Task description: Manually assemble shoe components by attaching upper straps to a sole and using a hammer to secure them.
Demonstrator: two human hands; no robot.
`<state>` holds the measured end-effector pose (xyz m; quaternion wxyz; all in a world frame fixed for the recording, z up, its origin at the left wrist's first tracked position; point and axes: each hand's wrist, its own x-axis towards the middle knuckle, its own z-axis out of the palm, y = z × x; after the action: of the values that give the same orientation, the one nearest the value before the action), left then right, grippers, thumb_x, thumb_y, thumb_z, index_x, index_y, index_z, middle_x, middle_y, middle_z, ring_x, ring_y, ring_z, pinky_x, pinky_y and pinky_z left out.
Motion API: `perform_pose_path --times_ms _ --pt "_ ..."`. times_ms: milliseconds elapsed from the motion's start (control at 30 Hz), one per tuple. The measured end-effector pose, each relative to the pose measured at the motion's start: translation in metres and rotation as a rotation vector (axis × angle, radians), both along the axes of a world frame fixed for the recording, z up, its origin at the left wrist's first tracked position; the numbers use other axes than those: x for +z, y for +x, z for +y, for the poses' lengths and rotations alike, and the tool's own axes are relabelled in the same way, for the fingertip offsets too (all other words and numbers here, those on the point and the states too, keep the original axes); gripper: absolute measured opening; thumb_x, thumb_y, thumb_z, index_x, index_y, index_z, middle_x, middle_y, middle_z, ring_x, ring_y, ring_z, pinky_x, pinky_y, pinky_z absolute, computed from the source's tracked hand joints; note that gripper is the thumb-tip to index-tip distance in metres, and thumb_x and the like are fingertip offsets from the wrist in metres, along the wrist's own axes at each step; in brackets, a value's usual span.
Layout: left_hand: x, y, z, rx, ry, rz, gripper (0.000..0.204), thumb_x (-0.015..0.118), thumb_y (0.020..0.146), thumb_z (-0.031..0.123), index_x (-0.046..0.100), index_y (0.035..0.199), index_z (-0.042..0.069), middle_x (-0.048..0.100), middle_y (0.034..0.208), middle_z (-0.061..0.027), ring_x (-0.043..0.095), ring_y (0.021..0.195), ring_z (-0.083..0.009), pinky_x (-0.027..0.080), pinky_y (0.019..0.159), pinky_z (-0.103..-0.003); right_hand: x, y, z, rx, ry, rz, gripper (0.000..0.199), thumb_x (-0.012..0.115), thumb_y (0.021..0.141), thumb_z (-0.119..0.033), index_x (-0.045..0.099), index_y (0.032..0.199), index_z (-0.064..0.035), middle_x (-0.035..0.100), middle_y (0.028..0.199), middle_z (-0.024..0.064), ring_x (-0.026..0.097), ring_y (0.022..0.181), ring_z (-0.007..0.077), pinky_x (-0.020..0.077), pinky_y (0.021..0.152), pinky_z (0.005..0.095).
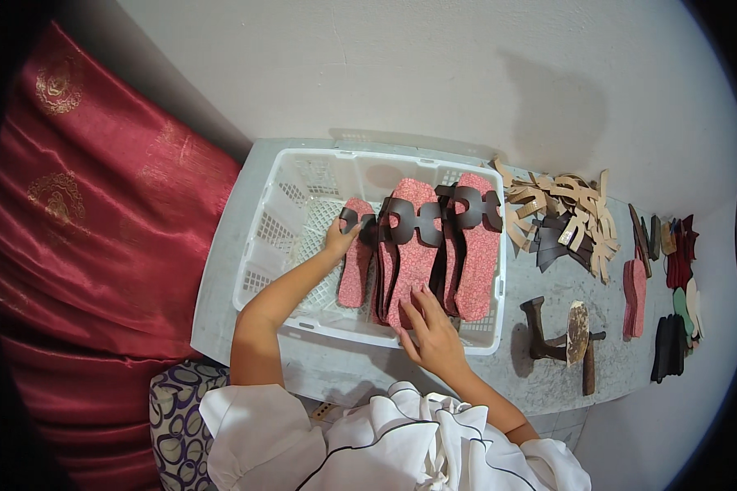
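A white plastic basket [360,338] holds several sandals with pink patterned footbeds and dark cut-out straps. My left hand [341,238] is closed on the strap of a single sandal [354,274] at the left of the stacks, inside the basket. My right hand [432,331] lies with fingers spread on the heel end of the top sandal [413,266] in the middle stack. Another stack, topped by a pink sandal [475,278], stands against the basket's right side. The lower sandals in the stacks are mostly hidden.
The basket stands on a grey table [540,286]. To its right lie beige strap pieces [577,196], dark strap pieces [558,241], an iron shoe last [535,327], a hammer [589,368], pink soles [634,299] and black pieces [669,348]. A red curtain [115,245] hangs at left.
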<state>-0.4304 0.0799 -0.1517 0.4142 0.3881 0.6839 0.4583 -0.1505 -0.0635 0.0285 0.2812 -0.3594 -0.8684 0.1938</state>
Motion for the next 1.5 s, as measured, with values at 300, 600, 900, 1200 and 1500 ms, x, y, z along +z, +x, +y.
perform_pose_path --times_ms 300,600,900,1200,1500 --pt "0.046 0.007 -0.006 -0.028 -0.395 0.412 0.069 0.068 0.063 0.057 0.05 0.112 0.011 0.038 0.114 -0.0164 0.032 0.108 -0.0314 0.028 0.093 -0.04 -0.003 0.002 -0.001 -0.006 0.022 -0.034 0.045 0.06 0.076 -0.017 0.047 0.114 0.0032 0.04 0.123 0.024 0.037 0.118 0.0405 0.0333 0.098 0.0447" --pt "0.058 0.026 -0.008 0.191 -0.554 0.535 0.104 0.071 0.058 0.056 0.017 0.138 0.017 0.024 0.129 -0.02 0.028 0.115 -0.0359 0.024 0.098 -0.045 -0.007 0.004 -0.002 -0.019 0.074 -0.041 0.046 0.059 0.076 -0.018 0.047 0.115 0.0028 0.041 0.123 0.0238 0.037 0.117 0.0392 0.033 0.098 0.0442" --pt "0.145 0.077 -0.028 0.181 -0.041 0.675 0.085 0.065 0.069 0.041 0.02 0.137 0.019 0.023 0.133 -0.0171 0.023 0.121 -0.035 0.018 0.096 -0.052 -0.02 0.004 -0.002 -0.016 0.22 -0.079 0.046 0.055 0.078 -0.024 0.047 0.114 0.0038 0.044 0.12 0.0235 0.04 0.115 0.0377 0.0342 0.096 0.0439" --pt "0.202 0.151 -0.115 -0.105 0.615 1.452 0.052 0.057 0.077 0.029 0.044 0.127 0.023 0.027 0.139 -0.0112 0.024 0.124 -0.0341 0.015 0.097 -0.057 -0.021 0.02 -0.009 0.064 0.271 0.043 0.04 0.056 0.079 -0.021 0.05 0.11 0.0033 0.043 0.119 0.0229 0.039 0.116 0.0377 0.0318 0.098 0.0436" --pt "0.197 0.249 -0.132 -0.315 0.718 1.351 0.05 0.054 0.081 0.035 0.043 0.129 0.022 0.021 0.143 -0.0113 0.015 0.132 -0.0348 0.009 0.1 -0.06 -0.023 0.169 -0.045 -0.143 0.411 -0.013 0.037 0.06 0.076 -0.02 0.056 0.111 -0.008 0.043 0.127 0.0141 0.029 0.127 0.0338 0.0093 0.1 0.0613"
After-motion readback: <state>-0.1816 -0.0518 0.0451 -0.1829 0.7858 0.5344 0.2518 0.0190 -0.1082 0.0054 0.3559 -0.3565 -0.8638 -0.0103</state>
